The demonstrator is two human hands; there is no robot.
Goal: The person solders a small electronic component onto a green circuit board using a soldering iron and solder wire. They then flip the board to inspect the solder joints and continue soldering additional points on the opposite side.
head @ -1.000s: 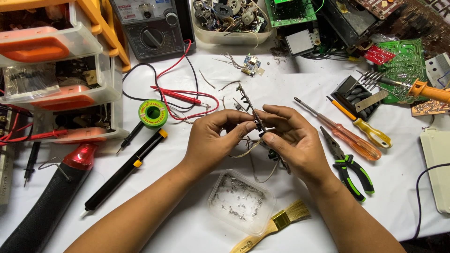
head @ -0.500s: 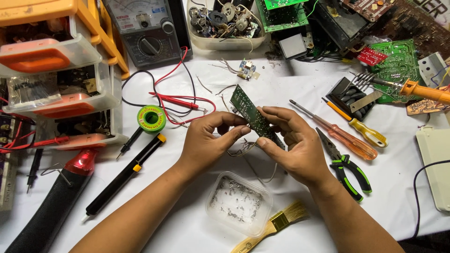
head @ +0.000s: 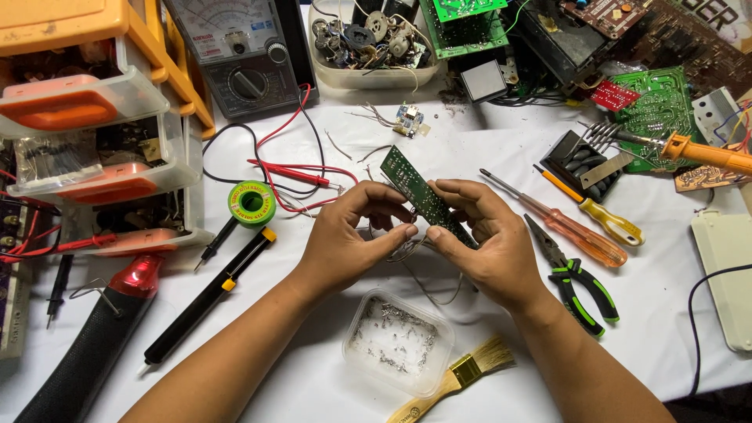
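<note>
I look down on a white-covered worktop (head: 470, 149) crowded with repair gear. At ten o'clock stands an orange and clear plastic drawer cabinet (head: 94, 117), and at twelve o'clock a grey analogue multimeter (head: 239, 55) with red and black leads trailing toward the middle. A long black desoldering pump with a yellow button (head: 207, 298) lies at eight o'clock. At three o'clock lie an orange-handled screwdriver (head: 560, 223) and, just beside it, green-and-black pliers (head: 576, 278). Near the middle, my left hand (head: 348, 239) and my right hand (head: 486, 243) meet around a narrow green rectangular circuit board (head: 415, 192), which is lifted off the worktop and tilted, its far end pointing toward eleven o'clock. Both hands pinch its lower end, thumbs and fingertips pressed on it from either side; thin wires hang below it. At six o'clock, just below my hands, sits a small clear plastic tub of silvery metal scraps (head: 399, 341), with a wooden-handled paintbrush (head: 458, 372) touching its right corner. A green solder spool (head: 251, 202) rests at nine o'clock.
</note>
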